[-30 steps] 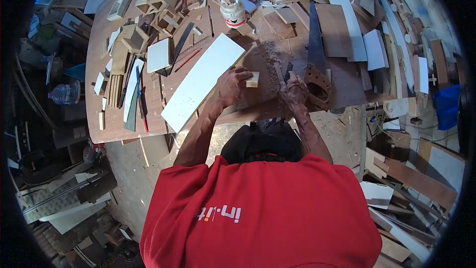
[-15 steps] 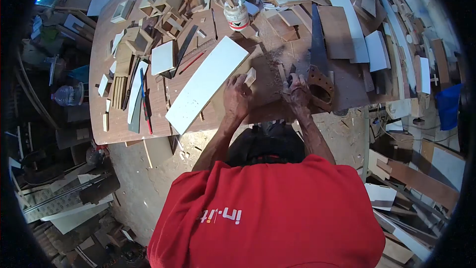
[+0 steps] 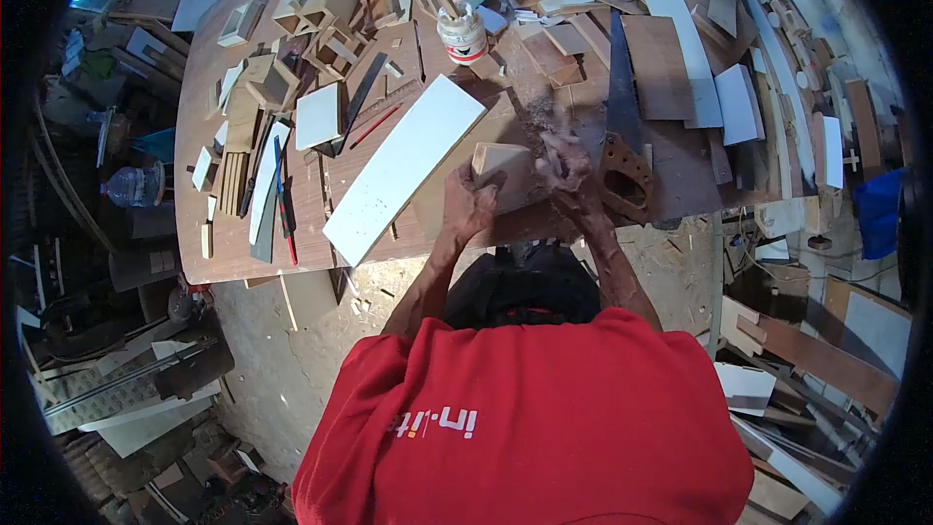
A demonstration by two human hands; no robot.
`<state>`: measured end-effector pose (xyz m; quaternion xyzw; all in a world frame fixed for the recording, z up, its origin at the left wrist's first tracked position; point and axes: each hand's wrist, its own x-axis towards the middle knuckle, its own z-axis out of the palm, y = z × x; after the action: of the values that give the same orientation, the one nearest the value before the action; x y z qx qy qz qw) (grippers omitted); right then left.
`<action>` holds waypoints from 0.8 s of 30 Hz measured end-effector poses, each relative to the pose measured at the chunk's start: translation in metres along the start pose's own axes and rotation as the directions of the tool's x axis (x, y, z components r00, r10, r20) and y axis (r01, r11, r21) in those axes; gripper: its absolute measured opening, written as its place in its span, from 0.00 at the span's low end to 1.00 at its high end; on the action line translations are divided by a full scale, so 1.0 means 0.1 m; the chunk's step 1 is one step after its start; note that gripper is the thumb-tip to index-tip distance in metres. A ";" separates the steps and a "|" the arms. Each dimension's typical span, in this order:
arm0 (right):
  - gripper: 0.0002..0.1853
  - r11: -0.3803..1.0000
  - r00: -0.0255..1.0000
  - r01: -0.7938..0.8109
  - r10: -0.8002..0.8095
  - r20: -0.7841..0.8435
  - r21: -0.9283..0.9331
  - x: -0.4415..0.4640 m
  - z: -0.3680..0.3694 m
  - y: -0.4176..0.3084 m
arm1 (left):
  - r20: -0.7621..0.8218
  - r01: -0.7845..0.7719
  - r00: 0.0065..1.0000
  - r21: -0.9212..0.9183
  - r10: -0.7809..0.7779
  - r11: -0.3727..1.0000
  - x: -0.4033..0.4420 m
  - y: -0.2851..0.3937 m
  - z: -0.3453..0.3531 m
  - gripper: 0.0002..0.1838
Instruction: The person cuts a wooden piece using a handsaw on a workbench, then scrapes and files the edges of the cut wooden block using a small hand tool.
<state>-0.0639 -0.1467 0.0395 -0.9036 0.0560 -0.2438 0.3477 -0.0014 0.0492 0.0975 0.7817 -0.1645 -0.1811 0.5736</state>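
My left hand point(image 3: 470, 202) is closed around the near-left side of a small wooden piece point(image 3: 505, 161) with pale edges, tilted above the table. My right hand point(image 3: 570, 173) is just to the right of that piece, its fingers smeared by motion; whether they hold anything cannot be made out. A handsaw point(image 3: 625, 126) with a brown wooden handle lies right of my right hand. Left of my left hand is a long white-faced board point(image 3: 406, 163). Sawdust point(image 3: 540, 117) is scattered beyond my hands.
A white jar point(image 3: 462, 37) holding sticks stands past the white board. Small wooden box frames point(image 3: 335, 44) crowd the far left. A red pencil point(image 3: 375, 126) and a blue-and-red tool point(image 3: 284, 199) lie on the table point(image 3: 255, 270). Boards point(image 3: 664, 63) are piled at the right.
My left hand has raised and turned the wooden piece, so more of its face shows. My right hand has moved slightly left, closer to it, and its fingers have blurred.
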 end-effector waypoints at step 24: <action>0.19 0.892 0.926 -0.375 0.376 -0.047 -0.252 0.99 -0.52 0.80 | -0.335 0.131 0.886 -0.483 -0.321 0.866 0.12 -0.04 -0.22 0.25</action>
<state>0.0029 -0.2646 0.0598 -0.9133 0.2598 -0.1616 0.2687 0.0195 0.0635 0.0984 0.6628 0.0986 -0.1155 0.7332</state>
